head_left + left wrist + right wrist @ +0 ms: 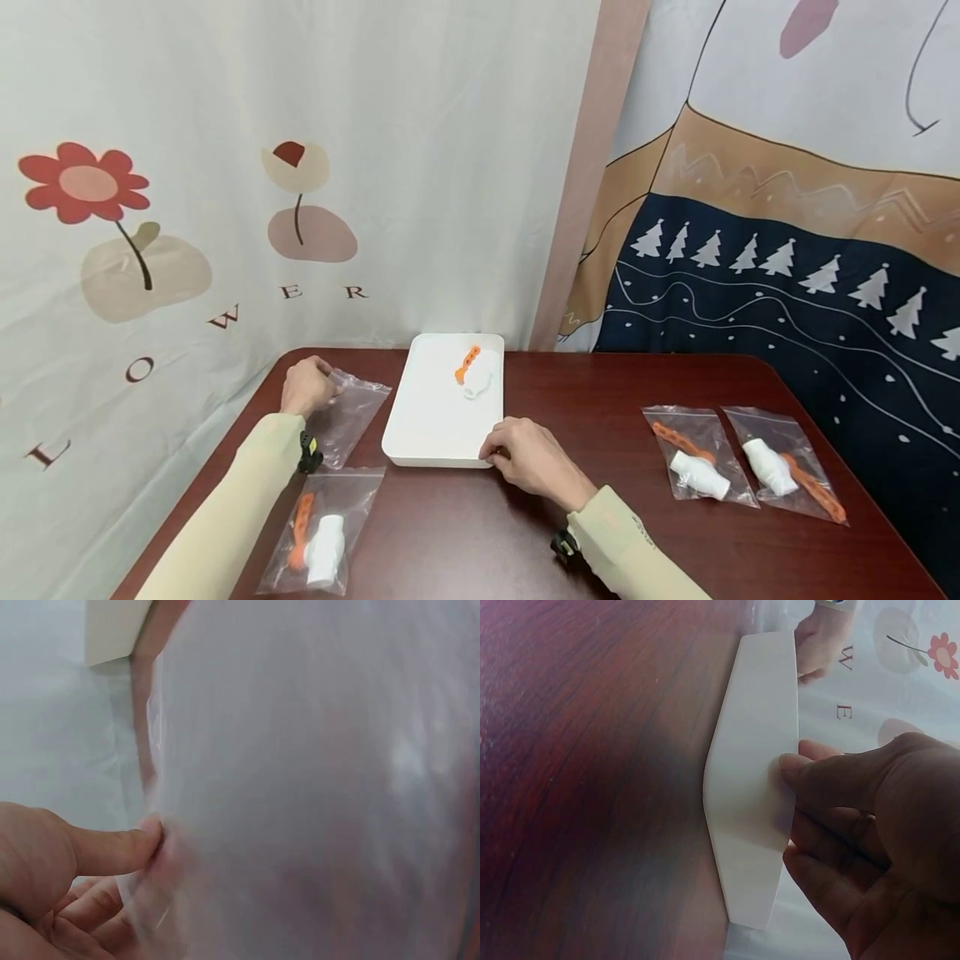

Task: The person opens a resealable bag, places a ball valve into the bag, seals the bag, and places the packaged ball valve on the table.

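At the left edge of the table my left hand point(307, 387) pinches an empty clear plastic bag point(354, 421) by its edge. The thumb and fingertips hold the film in the left wrist view, where the bag point(300, 765) fills most of the picture. My right hand point(534, 457) grips the near right corner of a shallow white tray point(435, 412); in the right wrist view the thumb lies on the tray's outer wall point(754, 735) and the fingers reach over the rim. Inside the tray, towards the back, lie an orange perforated handle point(468, 364) and a white part point(477, 383).
A clear bag point(358, 500) with an orange handle and a white pipe-like fitting point(326, 550) lies at the near left. Two similar filled bags, the inner bag point(675, 417) and the outer bag point(802, 437), lie at the right. A printed curtain point(450, 167) hangs behind the table point(450, 533).
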Demonstrator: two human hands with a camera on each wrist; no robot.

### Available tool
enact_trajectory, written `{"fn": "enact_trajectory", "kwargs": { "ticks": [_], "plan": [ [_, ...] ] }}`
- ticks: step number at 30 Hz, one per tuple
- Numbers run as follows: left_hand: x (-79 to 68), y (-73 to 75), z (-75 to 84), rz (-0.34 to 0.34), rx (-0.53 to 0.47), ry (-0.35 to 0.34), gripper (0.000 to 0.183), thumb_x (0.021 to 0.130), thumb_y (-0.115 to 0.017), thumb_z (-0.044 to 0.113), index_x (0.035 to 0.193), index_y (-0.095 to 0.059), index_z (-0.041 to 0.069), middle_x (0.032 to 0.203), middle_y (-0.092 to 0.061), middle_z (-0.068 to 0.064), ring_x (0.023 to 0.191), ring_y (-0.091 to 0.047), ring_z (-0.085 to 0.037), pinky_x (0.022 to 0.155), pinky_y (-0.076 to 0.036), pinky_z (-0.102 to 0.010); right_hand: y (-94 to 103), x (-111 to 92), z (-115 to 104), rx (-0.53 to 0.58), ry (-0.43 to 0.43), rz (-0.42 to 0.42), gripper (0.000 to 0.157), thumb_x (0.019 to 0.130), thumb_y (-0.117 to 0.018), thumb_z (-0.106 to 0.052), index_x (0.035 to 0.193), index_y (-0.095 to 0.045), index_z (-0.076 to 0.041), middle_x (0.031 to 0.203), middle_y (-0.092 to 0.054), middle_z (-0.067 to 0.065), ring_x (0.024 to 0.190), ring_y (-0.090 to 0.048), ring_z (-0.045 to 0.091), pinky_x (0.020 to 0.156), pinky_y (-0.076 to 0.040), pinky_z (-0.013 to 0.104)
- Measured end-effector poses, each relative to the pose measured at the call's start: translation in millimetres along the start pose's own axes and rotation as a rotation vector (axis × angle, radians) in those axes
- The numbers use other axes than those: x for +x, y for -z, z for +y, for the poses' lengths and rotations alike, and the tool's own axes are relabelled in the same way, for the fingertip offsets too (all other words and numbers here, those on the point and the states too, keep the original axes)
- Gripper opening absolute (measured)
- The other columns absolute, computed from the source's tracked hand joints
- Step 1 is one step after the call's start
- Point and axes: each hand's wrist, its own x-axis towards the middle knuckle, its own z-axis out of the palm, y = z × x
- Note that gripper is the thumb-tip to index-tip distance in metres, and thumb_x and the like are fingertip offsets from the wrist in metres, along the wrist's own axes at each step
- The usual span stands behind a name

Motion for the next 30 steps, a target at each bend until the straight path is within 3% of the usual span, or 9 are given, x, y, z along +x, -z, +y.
{"fn": "enact_trajectory", "kwargs": {
  "ticks": [4, 11, 19, 24, 30],
  "plan": [
    [0.9, 0.3, 4.0, 0.030, -0.026, -0.024, 0.035, 0.093, -0.070, 0.011, 0.124, -0.065, -0.006, 0.117, -0.068, -0.031, 0.104, -0.065, -0.045, 0.082, -0.054, -0.051, 1.0, -0.4, 1.1, -0.004, -0.009, -0.002, 0.015, 0.088, -0.075, -0.007, 0.089, -0.081, -0.021, 0.088, -0.072, -0.014, 0.087, -0.066, 0.005, 0.075, -0.056, 0.025],
    [-4.7, 3.0, 15.7, 0.067, -0.096, -0.019, 0.022, 0.097, -0.065, 0.011, 0.112, -0.070, -0.004, 0.101, -0.072, -0.025, 0.075, -0.063, -0.025, 0.058, -0.046, -0.031, 1.2, -1.8, 2.2, -0.005, -0.015, 0.000, 0.015, 0.088, -0.075, -0.007, 0.089, -0.081, -0.021, 0.087, -0.071, -0.014, 0.086, -0.066, 0.004, 0.074, -0.056, 0.025],
    [-21.1, 19.6, 34.6, 0.105, -0.272, 0.000, 0.021, 0.099, -0.059, 0.008, 0.115, -0.068, -0.002, 0.102, -0.075, -0.022, 0.069, -0.066, -0.014, 0.053, -0.049, -0.028, -0.1, -1.3, 0.9, 0.002, -0.010, 0.002, 0.015, 0.089, -0.075, -0.007, 0.089, -0.081, -0.021, 0.087, -0.071, -0.014, 0.086, -0.065, 0.004, 0.076, -0.056, 0.024],
    [-33.1, 29.1, 45.2, 0.148, -0.267, -0.046, 0.019, 0.101, -0.061, 0.013, 0.113, -0.070, 0.001, 0.100, -0.076, -0.020, 0.068, -0.065, -0.013, 0.054, -0.047, -0.027, -1.6, 1.0, -0.1, -0.006, 0.002, -0.004, 0.014, 0.089, -0.075, -0.008, 0.090, -0.081, -0.021, 0.088, -0.071, -0.014, 0.087, -0.065, 0.004, 0.077, -0.056, 0.023],
    [-47.3, 30.1, 60.0, 0.235, -0.274, -0.122, 0.016, 0.101, -0.062, 0.014, 0.107, -0.072, 0.003, 0.097, -0.077, -0.020, 0.059, -0.059, -0.009, 0.050, -0.045, -0.025, -2.0, -0.8, 0.1, -0.028, 0.026, 0.007, 0.014, 0.089, -0.075, -0.008, 0.090, -0.081, -0.020, 0.088, -0.071, -0.013, 0.086, -0.065, 0.004, 0.077, -0.056, 0.023]
  ]
}}
